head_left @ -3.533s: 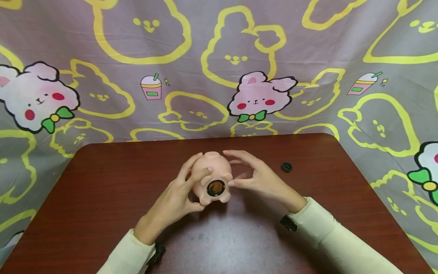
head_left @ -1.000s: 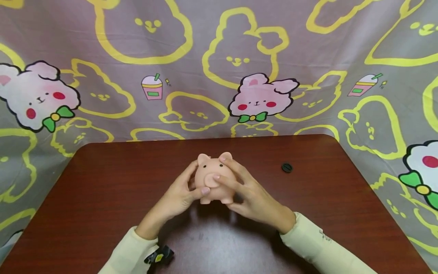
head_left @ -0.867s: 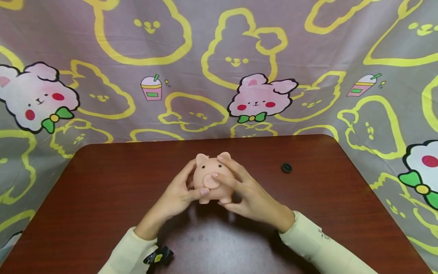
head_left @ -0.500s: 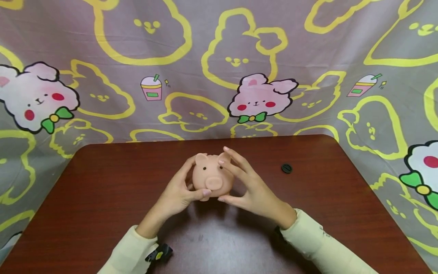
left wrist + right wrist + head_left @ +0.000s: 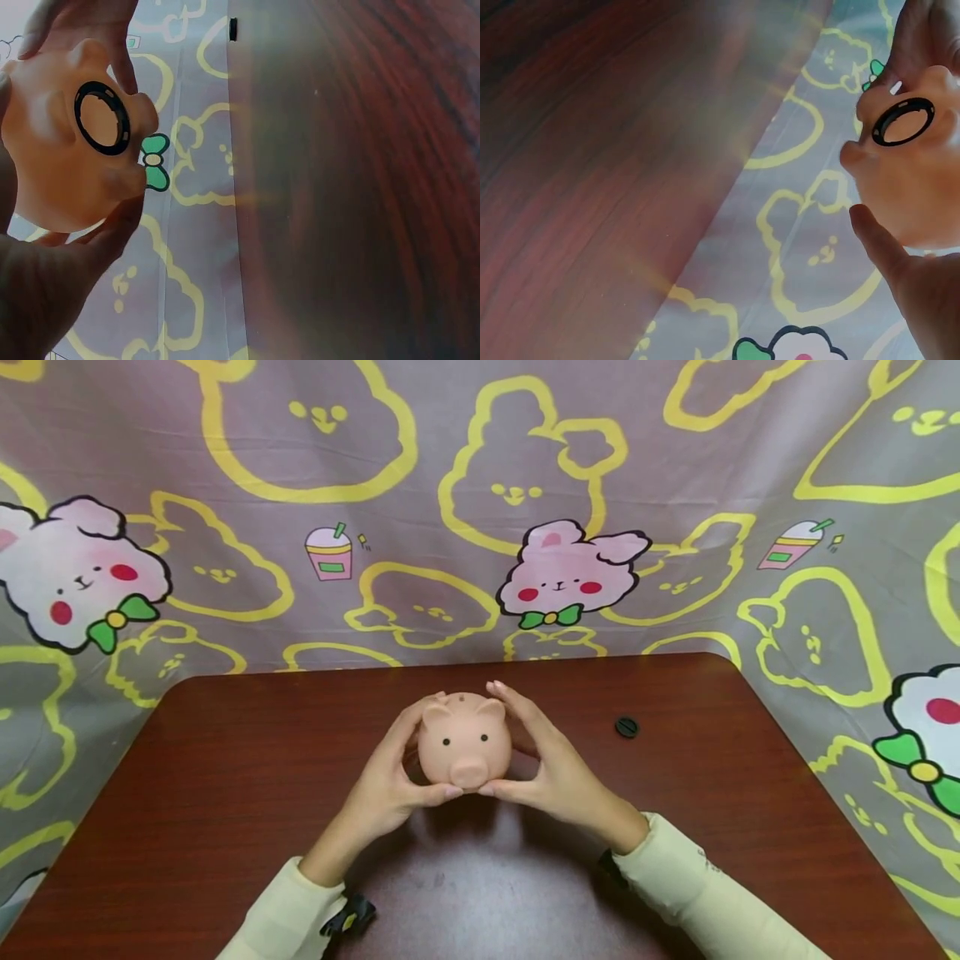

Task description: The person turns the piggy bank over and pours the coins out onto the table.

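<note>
- Piggy bank point(image 5: 467, 727): held in the air above the table point(image 5: 225, 793), upright, with its face tipped down toward you and its snout point(image 5: 469, 772) lowest on the face.
- Expect it to be light and probably hollow (that is a guess from its look). The smooth, round shell seems stiff, so it may slip under dry fingertips. Whether it would chip if dropped, you can't tell.
- Its underside has a black-rimmed opening point(image 5: 101, 118) among the feet point(image 5: 129, 182), with no cover in it. Keep your fingers off that rim. Whether anything lies inside does not show.
- Best hold: the fat sides, palms facing each other. The ears point(image 5: 435, 713) and feet look too small to carry it by.
- Your left hand point(image 5: 384, 783) holds one side, thumb point(image 5: 438, 794) low beside the snout, fingers round the back.
- Your right hand point(image 5: 564, 779) mirrors it more loosely, thumb under the snout's other side, a fingertip standing up past the ear.
- Farther right, apart from both hands, a dark disc point(image 5: 627, 727) lies on the table; beyond hangs a patterned cloth point(image 5: 427, 531).
</note>
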Demonstrator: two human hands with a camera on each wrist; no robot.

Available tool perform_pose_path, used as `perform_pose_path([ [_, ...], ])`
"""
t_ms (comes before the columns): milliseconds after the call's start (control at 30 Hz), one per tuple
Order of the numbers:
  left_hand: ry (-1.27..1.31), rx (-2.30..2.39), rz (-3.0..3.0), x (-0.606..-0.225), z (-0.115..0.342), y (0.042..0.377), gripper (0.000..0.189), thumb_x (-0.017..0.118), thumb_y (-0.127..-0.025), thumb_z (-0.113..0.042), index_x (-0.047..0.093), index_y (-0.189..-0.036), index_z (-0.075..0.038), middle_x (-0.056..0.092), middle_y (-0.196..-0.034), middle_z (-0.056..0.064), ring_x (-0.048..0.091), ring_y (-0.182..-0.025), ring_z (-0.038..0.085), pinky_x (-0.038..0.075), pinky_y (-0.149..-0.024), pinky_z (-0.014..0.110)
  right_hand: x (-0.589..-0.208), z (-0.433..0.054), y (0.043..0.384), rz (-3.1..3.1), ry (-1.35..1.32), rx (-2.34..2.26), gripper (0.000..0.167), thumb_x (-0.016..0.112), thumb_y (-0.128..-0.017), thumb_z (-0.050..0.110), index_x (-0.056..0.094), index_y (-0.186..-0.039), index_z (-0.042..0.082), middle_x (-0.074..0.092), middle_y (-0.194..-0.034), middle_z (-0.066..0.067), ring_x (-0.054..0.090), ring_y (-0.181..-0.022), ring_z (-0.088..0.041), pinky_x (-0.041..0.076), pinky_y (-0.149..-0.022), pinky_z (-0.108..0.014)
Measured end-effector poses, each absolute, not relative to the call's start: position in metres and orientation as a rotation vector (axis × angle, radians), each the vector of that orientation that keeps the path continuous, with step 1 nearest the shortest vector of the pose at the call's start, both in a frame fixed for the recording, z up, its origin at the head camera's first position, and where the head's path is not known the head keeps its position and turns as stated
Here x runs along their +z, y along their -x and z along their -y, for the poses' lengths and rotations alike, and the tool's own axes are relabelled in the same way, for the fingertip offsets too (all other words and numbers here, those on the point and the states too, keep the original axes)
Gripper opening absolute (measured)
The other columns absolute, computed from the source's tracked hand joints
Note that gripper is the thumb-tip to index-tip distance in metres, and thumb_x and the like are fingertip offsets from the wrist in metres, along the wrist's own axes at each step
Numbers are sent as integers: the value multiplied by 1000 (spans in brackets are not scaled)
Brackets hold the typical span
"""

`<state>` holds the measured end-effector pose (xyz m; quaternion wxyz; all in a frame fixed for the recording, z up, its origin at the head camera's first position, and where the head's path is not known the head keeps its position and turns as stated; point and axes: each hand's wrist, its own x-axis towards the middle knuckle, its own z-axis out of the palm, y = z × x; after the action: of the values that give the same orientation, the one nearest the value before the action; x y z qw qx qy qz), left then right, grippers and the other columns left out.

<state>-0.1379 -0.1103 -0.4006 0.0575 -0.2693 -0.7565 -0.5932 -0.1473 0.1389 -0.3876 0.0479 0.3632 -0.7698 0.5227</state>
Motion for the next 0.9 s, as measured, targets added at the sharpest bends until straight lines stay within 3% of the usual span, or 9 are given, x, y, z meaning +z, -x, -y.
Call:
perform_pose_path([
  [200,902,-1668,2286,-402,112,138,97,97,-71,-9,45,-153,-15,35,-167,8,43,-147,18,45,-113,26,-387,-142,146,2357,-1129,1652,108,91,-79,2,28,-165,17,32,-168,-9,48,-144,-22,57,-104,-41],
  [500,1032,-1547,2232,-403,113,135,107,94,-75,-4,33,-161,-14,31,-169,15,40,-149,18,47,-111,22,-389,-143,146,2225,-1365,1510,99,86,-84,0,32,-164,21,25,-172,-15,33,-155,-26,55,-107,-37],
  [667,1061,-1348,2286,-400,112,132,104,92,-79,-10,31,-163,-21,31,-170,14,42,-150,29,48,-113,35,-390,-141,145,2235,-1371,1564,92,84,-85,-1,37,-161,21,22,-173,-13,34,-155,-29,55,-108,-37],
  [900,1064,-1171,2362,-397,113,129,104,96,-76,-15,37,-160,-27,29,-170,12,42,-150,34,51,-110,51,-390,-139,142,2255,-1309,1444,87,88,-83,3,43,-157,17,33,-170,-14,34,-157,-27,47,-117,-38],
])
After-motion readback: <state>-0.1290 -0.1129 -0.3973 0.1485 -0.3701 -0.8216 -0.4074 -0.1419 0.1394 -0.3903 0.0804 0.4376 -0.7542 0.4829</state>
